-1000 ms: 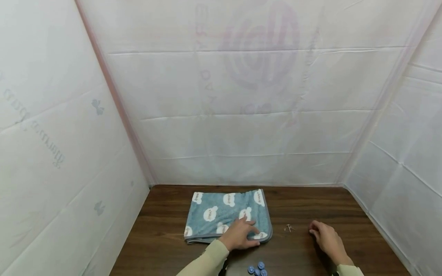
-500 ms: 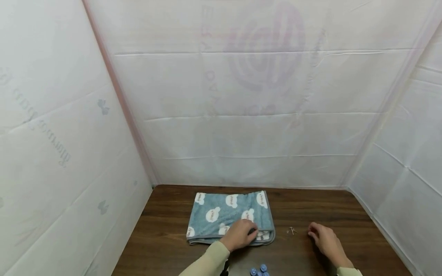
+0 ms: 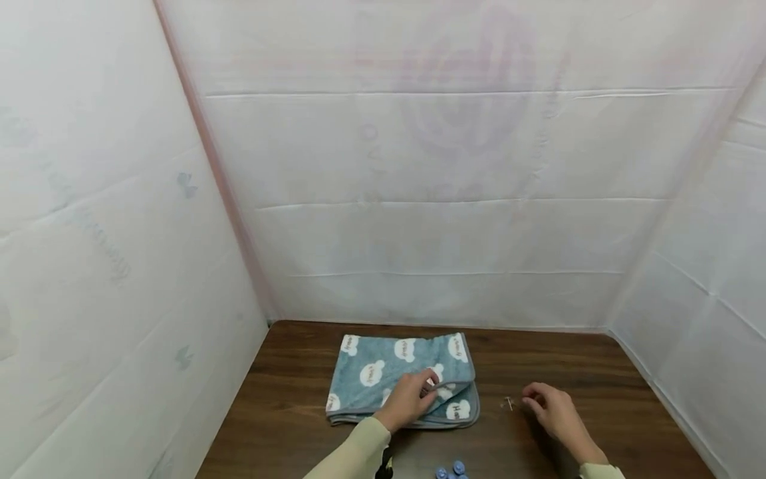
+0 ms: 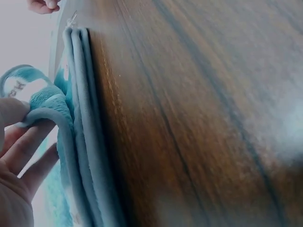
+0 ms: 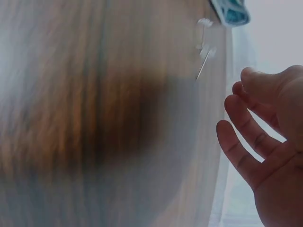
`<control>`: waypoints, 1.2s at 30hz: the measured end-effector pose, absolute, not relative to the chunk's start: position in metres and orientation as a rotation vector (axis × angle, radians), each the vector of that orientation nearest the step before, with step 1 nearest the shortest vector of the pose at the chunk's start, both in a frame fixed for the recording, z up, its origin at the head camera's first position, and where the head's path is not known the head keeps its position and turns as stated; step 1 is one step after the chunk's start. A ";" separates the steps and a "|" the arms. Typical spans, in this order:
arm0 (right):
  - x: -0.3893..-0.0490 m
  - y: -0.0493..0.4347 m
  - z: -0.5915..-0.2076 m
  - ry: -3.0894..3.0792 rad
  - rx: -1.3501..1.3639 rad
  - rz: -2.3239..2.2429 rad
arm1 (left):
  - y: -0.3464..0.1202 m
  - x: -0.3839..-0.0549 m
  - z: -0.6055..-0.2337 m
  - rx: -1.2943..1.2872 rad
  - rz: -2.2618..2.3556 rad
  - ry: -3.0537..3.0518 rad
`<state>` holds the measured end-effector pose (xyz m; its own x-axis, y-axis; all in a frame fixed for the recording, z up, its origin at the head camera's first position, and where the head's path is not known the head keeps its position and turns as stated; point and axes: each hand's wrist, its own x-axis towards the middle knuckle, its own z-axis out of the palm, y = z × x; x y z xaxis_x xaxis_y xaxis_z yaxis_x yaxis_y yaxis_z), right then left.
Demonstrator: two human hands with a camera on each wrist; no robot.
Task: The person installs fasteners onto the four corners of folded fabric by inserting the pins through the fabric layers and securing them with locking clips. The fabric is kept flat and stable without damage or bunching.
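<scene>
A folded teal blanket (image 3: 371,372) with white bear-head prints and grey edging lies on the wooden table. My left hand (image 3: 409,398) pinches its top layer near the right front corner and holds that flap raised; the layers below stay flat. In the left wrist view, thumb and fingers grip the piped edge of the blanket (image 4: 87,127). To the right, my right hand (image 3: 556,412) hovers over the table beside small clear-headed pins (image 3: 509,404). The right wrist view has these pins (image 5: 203,65) apart from the loosely bent fingers (image 5: 236,146), with nothing visible in them.
Several small round blue pieces (image 3: 459,468) lie at the front of the table (image 3: 287,399), partly cut off by the frame. White sheeting (image 3: 443,233) walls in the table at the back and both sides.
My left hand has taken hold of the blanket's near right corner and lifted it back to the left, baring the layer beneath. My right hand has shifted slightly left toward the pins.
</scene>
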<state>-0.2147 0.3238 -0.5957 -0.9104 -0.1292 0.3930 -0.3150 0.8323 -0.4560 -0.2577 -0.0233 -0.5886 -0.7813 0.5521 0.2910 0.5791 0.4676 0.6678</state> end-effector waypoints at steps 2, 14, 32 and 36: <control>-0.215 0.319 -0.594 -2.611 0.385 0.758 | -0.024 -0.256 -0.589 -1.022 -1.205 -2.624; -0.226 0.281 -0.578 -2.387 0.635 0.778 | -0.025 -0.250 -0.587 -0.955 -1.350 -2.511; -0.238 0.237 -0.548 -2.703 0.609 1.233 | -0.025 -0.247 -0.582 -0.889 -1.455 -2.497; -0.241 0.230 -0.546 -2.724 0.628 1.276 | -0.024 -0.248 -0.582 -0.873 -1.446 -2.496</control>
<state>-0.2408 0.2303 -0.5462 -0.9140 -0.3335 0.2309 -0.3908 0.5720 -0.7212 -0.2479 -0.0238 -0.5818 -0.8247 0.4167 0.3825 0.5390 0.3741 0.7547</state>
